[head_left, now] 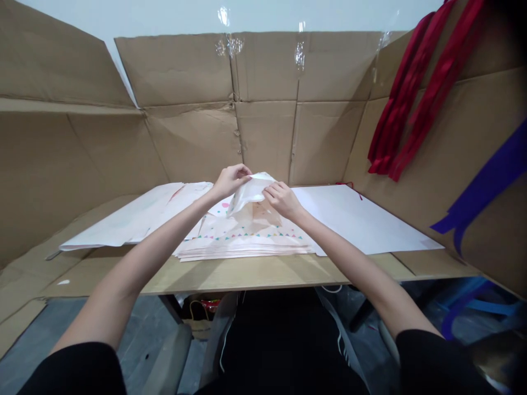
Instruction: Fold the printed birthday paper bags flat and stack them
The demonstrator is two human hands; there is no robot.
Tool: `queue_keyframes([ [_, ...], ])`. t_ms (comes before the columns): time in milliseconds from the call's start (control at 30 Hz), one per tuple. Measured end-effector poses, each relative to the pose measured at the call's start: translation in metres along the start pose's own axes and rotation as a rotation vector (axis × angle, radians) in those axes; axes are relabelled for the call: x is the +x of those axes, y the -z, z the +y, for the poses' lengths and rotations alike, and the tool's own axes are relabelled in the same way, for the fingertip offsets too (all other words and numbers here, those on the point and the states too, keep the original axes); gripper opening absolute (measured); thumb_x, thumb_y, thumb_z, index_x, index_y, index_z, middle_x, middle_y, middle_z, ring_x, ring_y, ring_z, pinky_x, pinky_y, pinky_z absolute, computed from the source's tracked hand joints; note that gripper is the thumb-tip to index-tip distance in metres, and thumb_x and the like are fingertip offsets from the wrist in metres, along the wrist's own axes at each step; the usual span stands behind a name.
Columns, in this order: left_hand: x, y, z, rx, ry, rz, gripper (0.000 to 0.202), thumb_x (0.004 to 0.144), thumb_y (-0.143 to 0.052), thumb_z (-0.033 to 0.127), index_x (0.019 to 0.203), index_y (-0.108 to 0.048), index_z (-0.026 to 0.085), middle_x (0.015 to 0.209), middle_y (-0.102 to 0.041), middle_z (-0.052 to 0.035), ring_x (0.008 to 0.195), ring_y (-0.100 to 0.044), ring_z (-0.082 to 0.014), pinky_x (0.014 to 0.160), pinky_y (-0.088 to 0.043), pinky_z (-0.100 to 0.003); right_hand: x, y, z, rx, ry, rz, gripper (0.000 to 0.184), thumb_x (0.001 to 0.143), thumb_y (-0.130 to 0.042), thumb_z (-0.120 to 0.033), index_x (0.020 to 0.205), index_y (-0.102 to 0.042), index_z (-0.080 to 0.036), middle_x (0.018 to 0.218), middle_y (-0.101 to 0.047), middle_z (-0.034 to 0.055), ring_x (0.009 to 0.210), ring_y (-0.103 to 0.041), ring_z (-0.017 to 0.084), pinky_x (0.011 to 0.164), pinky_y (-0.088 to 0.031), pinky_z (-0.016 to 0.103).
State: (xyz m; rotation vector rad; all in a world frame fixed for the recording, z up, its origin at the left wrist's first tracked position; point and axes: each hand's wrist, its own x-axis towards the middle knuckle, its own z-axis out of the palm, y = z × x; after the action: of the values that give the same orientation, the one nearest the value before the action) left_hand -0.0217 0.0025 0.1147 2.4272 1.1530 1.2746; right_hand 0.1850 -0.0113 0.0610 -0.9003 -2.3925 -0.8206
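Between my hands a thin white piece, paper or film, is lifted up and bent; I cannot tell which material it is. My left hand pinches its upper left edge with fingers closed. On the other side my right hand has its fingertips closed on the right edge. Directly below lies a stack of printed paper sheets with small coloured triangles and dots. The lifted piece partly covers the top of that stack.
Larger white sheets lie at the left, and a broad white sheet at the right. Cardboard walls surround the table on three sides. Red ribbons and a blue ribbon hang on the right wall.
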Motion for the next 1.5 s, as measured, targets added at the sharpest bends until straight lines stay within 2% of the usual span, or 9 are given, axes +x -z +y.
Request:
queue_keyframes([
  [233, -0.016, -0.012, 0.028, 0.063, 0.057, -0.121, 0.030, 0.068, -0.071, 0.032, 0.092, -0.062, 0.016, 0.094, -0.068, -0.0051, 0.075, -0.064, -0.0146, 0.067, -0.046, -0.024, 0.016, 0.027, -0.012, 0.057, -0.338, -0.125, 0.018, 0.086, -0.050, -0.018, 0.088, -0.067, -0.015, 0.092, -0.067, 0.0104, 0.087, -0.059, 0.022, 0.061, -0.034, 0.027],
  [433, -0.019, -0.020, 0.041, 0.152, 0.056, -0.084, 0.039, 0.057, -0.078, 0.042, 0.084, -0.066, 0.016, 0.080, -0.068, -0.0017, 0.064, -0.060, -0.0135, 0.059, -0.043, -0.023, 0.019, 0.041, -0.011, 0.091, -0.361, -0.155, 0.014, 0.084, -0.054, -0.021, 0.089, -0.067, -0.016, 0.093, -0.067, 0.0091, 0.089, -0.059, 0.022, 0.062, -0.036, 0.025],
  [733, -0.015, -0.018, 0.047, 0.181, 0.023, -0.119, 0.015, 0.068, -0.067, 0.030, 0.072, -0.074, 0.017, 0.066, -0.070, -0.0038, 0.066, -0.063, -0.0177, 0.061, -0.043, -0.025, 0.017, 0.039, -0.008, 0.085, -0.357, -0.172, 0.015, 0.087, -0.050, -0.018, 0.093, -0.064, -0.016, 0.094, -0.066, 0.0113, 0.091, -0.057, 0.022, 0.061, -0.036, 0.025],
  [867, -0.014, -0.016, 0.041, 0.223, 0.019, -0.119, 0.014, 0.067, -0.065, 0.026, 0.073, -0.075, 0.018, 0.063, -0.069, -0.0021, 0.061, -0.062, -0.0161, 0.059, -0.043, -0.025, 0.011, 0.038, -0.007, 0.104, -0.283, -0.122, 0.016, 0.085, -0.053, -0.019, 0.100, -0.061, -0.017, 0.098, -0.064, 0.0096, 0.091, -0.055, 0.022, 0.065, -0.038, 0.027],
  [1033, -0.013, -0.012, 0.029, 0.161, 0.072, -0.084, 0.016, 0.069, -0.065, 0.029, 0.074, -0.074, 0.017, 0.065, -0.070, -0.0030, 0.066, -0.063, -0.0174, 0.062, -0.044, -0.026, -0.003, 0.031, -0.004, 0.054, -0.032, 0.056, 0.031, 0.088, -0.043, -0.011, 0.117, -0.053, -0.017, 0.116, -0.056, 0.0118, 0.104, -0.049, 0.023, 0.083, -0.039, 0.035],
  [1167, -0.012, -0.010, 0.021, 0.142, 0.131, -0.101, 0.016, 0.069, -0.065, 0.028, 0.076, -0.074, 0.017, 0.066, -0.070, -0.0034, 0.069, -0.064, -0.0187, 0.063, -0.046, -0.027, -0.009, 0.023, -0.001, 0.015, 0.008, 0.081, 0.027, 0.090, -0.038, -0.011, 0.106, -0.060, -0.016, 0.131, -0.048, 0.0149, 0.119, -0.040, 0.028, 0.090, -0.037, 0.044],
  [1267, -0.010, -0.010, 0.018, 0.239, 0.109, -0.051, 0.015, 0.073, -0.060, 0.022, 0.078, -0.074, 0.018, 0.075, -0.071, -0.0048, 0.073, -0.064, -0.0199, 0.068, -0.046, -0.028, -0.015, 0.018, -0.013, -0.026, 0.073, 0.013, 0.032, 0.091, -0.033, -0.010, 0.095, -0.065, -0.016, 0.128, -0.052, 0.0127, 0.119, -0.042, 0.026, 0.098, -0.033, 0.048],
  [1400, -0.012, -0.015, 0.019, 0.461, 0.090, 0.055, 0.025, 0.079, -0.048, 0.013, 0.086, -0.071, 0.016, 0.086, -0.071, -0.0097, 0.083, -0.064, -0.0229, 0.073, -0.045, -0.030, -0.027, 0.016, -0.056, -0.136, 0.318, -0.202, 0.034, 0.087, -0.037, -0.006, 0.095, -0.068, -0.016, 0.098, -0.066, 0.0094, 0.107, -0.051, 0.023, 0.109, -0.027, 0.042],
  [1500, -0.018, -0.022, 0.025, 0.597, 0.031, 0.049, 0.027, 0.084, -0.042, 0.012, 0.092, -0.068, 0.016, 0.095, -0.067, -0.0114, 0.086, -0.062, -0.0224, 0.072, -0.045, -0.030, -0.025, 0.021, -0.083, -0.083, 0.294, -0.263, 0.027, 0.084, -0.044, -0.010, 0.090, -0.070, -0.014, 0.089, -0.067, 0.0115, 0.095, -0.056, 0.025, 0.096, -0.041, 0.039],
])
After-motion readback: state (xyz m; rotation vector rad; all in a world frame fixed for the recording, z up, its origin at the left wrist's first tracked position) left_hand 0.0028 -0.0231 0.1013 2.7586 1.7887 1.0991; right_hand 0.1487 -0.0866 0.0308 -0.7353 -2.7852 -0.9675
